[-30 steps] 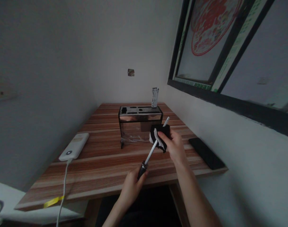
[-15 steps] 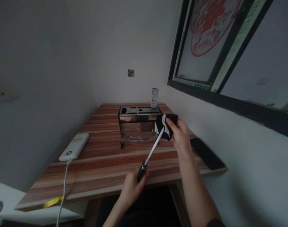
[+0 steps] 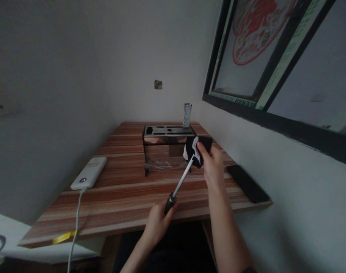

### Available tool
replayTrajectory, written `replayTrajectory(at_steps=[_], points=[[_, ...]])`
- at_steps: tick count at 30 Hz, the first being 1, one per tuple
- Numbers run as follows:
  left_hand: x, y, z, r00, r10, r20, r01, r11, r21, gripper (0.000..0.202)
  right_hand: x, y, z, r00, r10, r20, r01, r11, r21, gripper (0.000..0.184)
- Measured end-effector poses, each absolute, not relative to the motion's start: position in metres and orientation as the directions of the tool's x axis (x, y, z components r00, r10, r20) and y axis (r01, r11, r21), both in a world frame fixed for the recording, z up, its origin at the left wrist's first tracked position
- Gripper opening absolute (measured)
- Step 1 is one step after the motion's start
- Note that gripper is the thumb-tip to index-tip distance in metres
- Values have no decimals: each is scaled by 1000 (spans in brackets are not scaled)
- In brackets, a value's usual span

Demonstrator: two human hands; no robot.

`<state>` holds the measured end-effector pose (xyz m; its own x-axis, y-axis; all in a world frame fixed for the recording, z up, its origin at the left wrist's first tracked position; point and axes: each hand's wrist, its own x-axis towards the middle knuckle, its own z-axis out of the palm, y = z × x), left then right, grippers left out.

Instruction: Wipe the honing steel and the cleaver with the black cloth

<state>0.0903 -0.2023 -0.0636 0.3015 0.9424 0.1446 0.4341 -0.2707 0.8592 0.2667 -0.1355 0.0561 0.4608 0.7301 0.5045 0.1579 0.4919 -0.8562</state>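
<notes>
My left hand (image 3: 158, 220) is closed around the black handle of a sharpening steel (image 3: 183, 181), near the table's front edge. Its pale rod slants up and away to the right. The tip meets a black and white cloth (image 3: 196, 146), which my right hand (image 3: 213, 163) grips between thumb and fingers. Whether the cloth wraps the tip or only touches it, I cannot tell. Behind the cloth stands a knife block (image 3: 168, 140) with a slotted metal top and clear sides; its right end is partly covered by the cloth.
On the wood-grain table (image 3: 118, 204) lie a white power bank (image 3: 89, 173) with a cable at left and a black phone (image 3: 248, 184) at right. A silvery upright piece (image 3: 187, 115) rises at the block's back right. Walls and a dark-framed window (image 3: 246, 49) close in the sides.
The view has shifted slightly. Both hands, the sharpening steel and the cloth sit a little further left; both grips are unchanged.
</notes>
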Motion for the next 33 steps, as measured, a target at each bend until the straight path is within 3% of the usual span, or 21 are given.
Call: replayTrajectory(at_steps=[7,15,33], points=[[90,-200,-66,273,956,110,393,-215,894,32,242,-152,33,233,878,418,181,383,-906,29],[91,-201,-67,263,962,67,322,-153,934,31,226,-177,22,76,941,329,252,301,-920,26],[91,-200,-68,268,952,145,285,-222,933,20,215,-197,0,104,964,247,384,190,-903,29]])
